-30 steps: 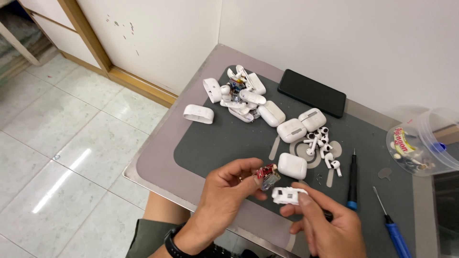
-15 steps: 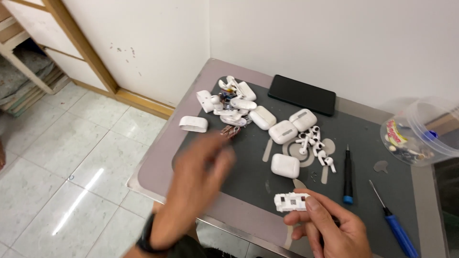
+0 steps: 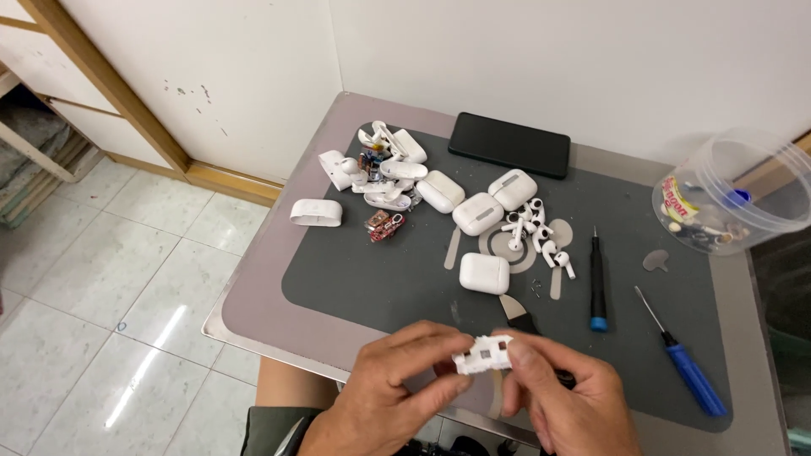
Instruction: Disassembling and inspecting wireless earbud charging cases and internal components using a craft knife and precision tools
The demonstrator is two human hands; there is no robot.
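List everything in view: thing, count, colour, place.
white plastic part: 1, white, pinched between both hands at the mat's near edge
closed earbud cases: 4, white, mid-mat
opened case shells: a heap, count unclear, white, mat's far left
case shell: 1, white, table's left edge
small circuit board: 1, red, beside the heap
earbuds: several, white, mat centre
phone: 1, black, far edge of mat
screwdrivers: 2, one black with a blue tip, one blue-handled, mat's right
plastic tub: 1, clear, table's right
mat: 1, dark grey, on table
table: 1, grey
left hand: 1, holds the part
right hand: 1, holds the part
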